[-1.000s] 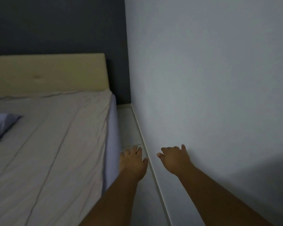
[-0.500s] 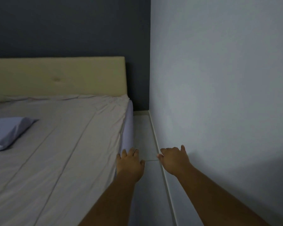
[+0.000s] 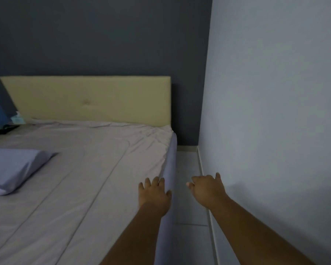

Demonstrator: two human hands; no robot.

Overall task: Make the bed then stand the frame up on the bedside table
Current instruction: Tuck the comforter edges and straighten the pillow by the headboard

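You are reaching your left hand (image 3: 154, 194), fingers spread and holding nothing, over the bed's (image 3: 84, 178) right edge, while your right hand (image 3: 206, 190) is hanging loosely open over the floor (image 3: 187, 188). The sheet (image 3: 151, 138) is bunching near the headboard corner; tugging unevenly risks worsening it. No frame is showing.

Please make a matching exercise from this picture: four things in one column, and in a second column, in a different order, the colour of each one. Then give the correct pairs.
Things:
1. headboard
2. pillow
3. back wall
4. sheet

Colours:
A. dark grey
B. pale beige-grey
C. light purple-blue
D. dull yellow

Pairs: 1-D, 2-C, 3-A, 4-B
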